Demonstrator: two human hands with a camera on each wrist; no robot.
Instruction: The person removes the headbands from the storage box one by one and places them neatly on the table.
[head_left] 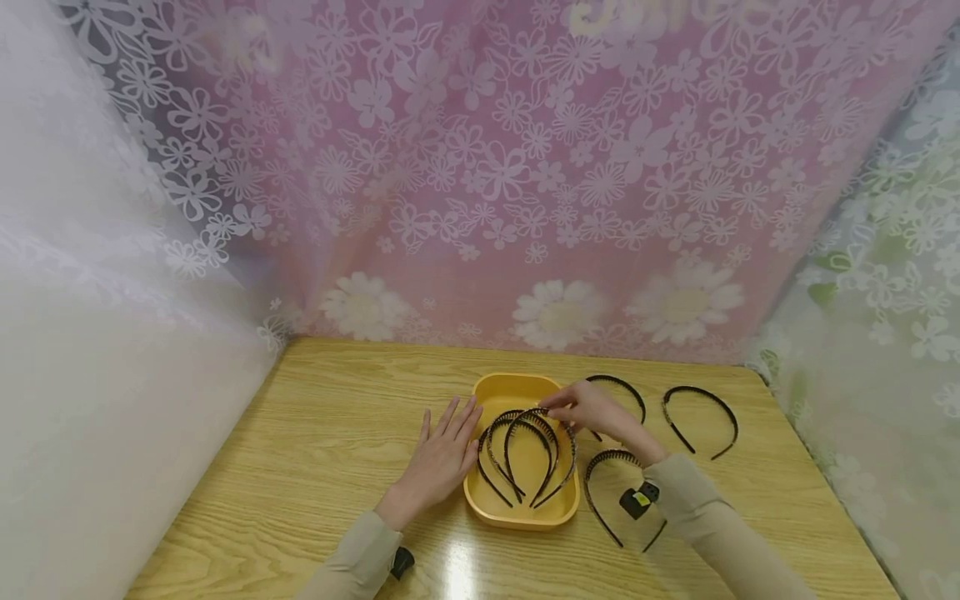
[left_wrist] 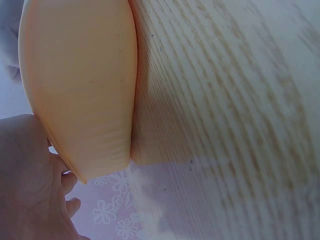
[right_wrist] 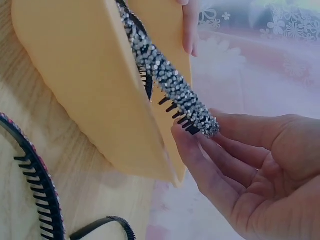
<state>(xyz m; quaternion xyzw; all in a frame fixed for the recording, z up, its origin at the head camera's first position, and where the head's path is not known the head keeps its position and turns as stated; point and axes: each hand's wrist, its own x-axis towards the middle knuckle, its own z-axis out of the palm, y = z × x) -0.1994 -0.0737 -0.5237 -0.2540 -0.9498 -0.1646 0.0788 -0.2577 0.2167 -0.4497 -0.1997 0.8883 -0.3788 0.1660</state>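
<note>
A yellow plastic tray [head_left: 517, 387] stands on the table with several dark toothed headbands [head_left: 487, 477] lying overlapped inside. My right hand [head_left: 598, 414] is over the tray's far right side. Its thumb and fingers pinch the upper part of a headband [right_wrist: 167, 82] covered in silver sparkling stones, with black comb teeth on its inner side. This headband slants over the tray's rim in the right wrist view. My left hand [head_left: 438, 457] lies with straight, spread fingers against the tray's left rim. In the left wrist view the tray's outer wall [left_wrist: 82, 95] shows beside that hand.
Right of the tray, three more headbands lie on the wooden table [head_left: 337, 417]: one behind my right hand [head_left: 635, 395], one farther right [head_left: 732, 417], and one under my right wrist [head_left: 600, 457]. A pink flowered curtain [head_left: 465, 275] hangs along the back edge, with pale sheets at both sides.
</note>
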